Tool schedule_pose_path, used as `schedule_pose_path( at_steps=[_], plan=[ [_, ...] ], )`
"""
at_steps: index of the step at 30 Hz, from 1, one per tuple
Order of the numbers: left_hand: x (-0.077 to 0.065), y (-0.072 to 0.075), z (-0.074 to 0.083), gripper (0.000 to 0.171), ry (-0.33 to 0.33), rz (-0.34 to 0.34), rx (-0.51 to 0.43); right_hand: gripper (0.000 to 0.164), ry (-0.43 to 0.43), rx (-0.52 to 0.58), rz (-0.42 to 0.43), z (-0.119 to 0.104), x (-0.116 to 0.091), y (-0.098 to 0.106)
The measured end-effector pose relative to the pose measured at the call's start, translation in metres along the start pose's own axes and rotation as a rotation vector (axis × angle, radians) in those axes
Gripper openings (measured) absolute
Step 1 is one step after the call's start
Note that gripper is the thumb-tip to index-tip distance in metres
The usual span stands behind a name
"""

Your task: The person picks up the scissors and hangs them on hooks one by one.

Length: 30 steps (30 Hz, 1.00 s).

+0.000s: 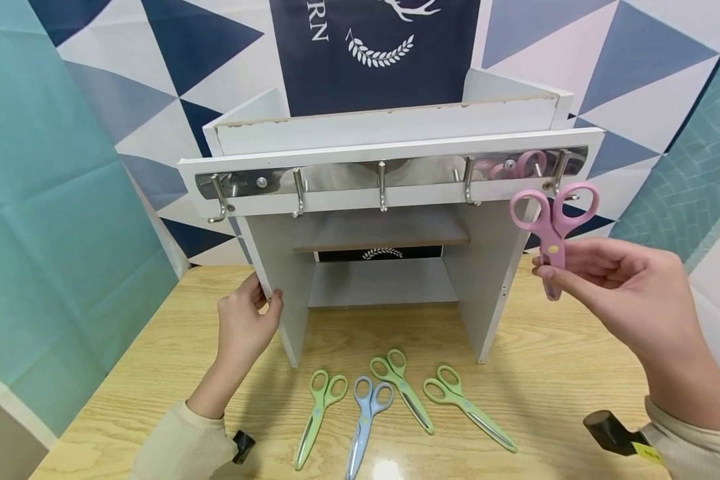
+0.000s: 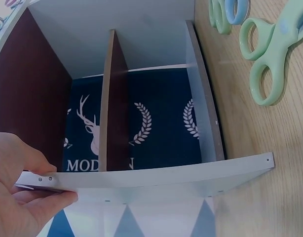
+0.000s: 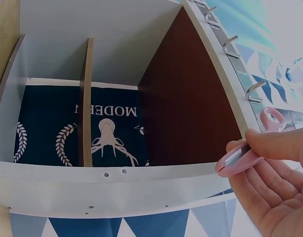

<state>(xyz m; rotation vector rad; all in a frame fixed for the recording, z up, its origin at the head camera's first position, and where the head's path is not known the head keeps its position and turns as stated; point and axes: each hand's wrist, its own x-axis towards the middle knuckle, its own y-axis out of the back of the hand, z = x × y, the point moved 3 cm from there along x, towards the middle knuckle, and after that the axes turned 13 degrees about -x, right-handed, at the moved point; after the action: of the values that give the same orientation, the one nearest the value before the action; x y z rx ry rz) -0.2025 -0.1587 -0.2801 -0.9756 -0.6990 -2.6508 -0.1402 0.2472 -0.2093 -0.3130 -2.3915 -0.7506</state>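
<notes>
My right hand (image 1: 633,303) pinches pink scissors (image 1: 552,235) by the blade end between thumb and fingers, handle loops upward. The loops stand in front of the rightmost metal hook (image 1: 561,167); whether a loop is around it, I cannot tell. In the right wrist view, the pink scissors (image 3: 240,160) lie beside the cabinet's edge, below the hooks. My left hand (image 1: 249,323) grips the front edge of the white cabinet's left side panel (image 1: 279,313). The left wrist view shows thumb and fingers of the left hand (image 2: 23,185) on either side of that panel.
On the wooden table (image 1: 174,373), before the cabinet, lie blue scissors (image 1: 366,417) and three green scissors, one pair (image 1: 318,413) at left, another (image 1: 403,387) mid-row, the last (image 1: 471,407) at right. A hook rail (image 1: 342,180) spans the cabinet's upper front, above a shelf (image 1: 384,230).
</notes>
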Motion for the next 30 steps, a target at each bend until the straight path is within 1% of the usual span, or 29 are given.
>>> schedule_pose_path(
  at_steps=[3, 10, 19, 22, 24, 28, 30],
  plan=[
    [0.000, -0.001, -0.001, 0.022, -0.001, -0.002, -0.001, 0.022, 0.000, 0.041, 0.000, -0.001, 0.000, 0.000],
    [0.000, -0.001, -0.001, 0.023, 0.002, -0.005, -0.001, 0.021, -0.012, 0.003, 0.003, -0.001, 0.002, 0.000],
    [0.000, -0.001, 0.001, 0.023, -0.001, 0.000, -0.002, 0.022, -0.004, 0.034, 0.015, 0.002, 0.006, -0.002],
    [0.001, -0.001, 0.001, 0.023, -0.003, 0.001, -0.002, 0.021, -0.004, 0.018, 0.020, 0.003, 0.007, -0.002],
    [0.000, -0.001, 0.001, 0.023, -0.003, 0.002, -0.001, 0.021, -0.005, 0.027, 0.019, 0.003, 0.008, -0.003],
    [-0.001, -0.001, 0.000, 0.023, -0.001, 0.002, 0.005, 0.023, -0.018, -0.002, 0.019, 0.006, 0.010, -0.004],
    [-0.001, -0.001, 0.000, 0.023, -0.003, 0.001, 0.007, 0.023, -0.022, -0.035, 0.022, 0.007, 0.010, -0.005]
  ],
)
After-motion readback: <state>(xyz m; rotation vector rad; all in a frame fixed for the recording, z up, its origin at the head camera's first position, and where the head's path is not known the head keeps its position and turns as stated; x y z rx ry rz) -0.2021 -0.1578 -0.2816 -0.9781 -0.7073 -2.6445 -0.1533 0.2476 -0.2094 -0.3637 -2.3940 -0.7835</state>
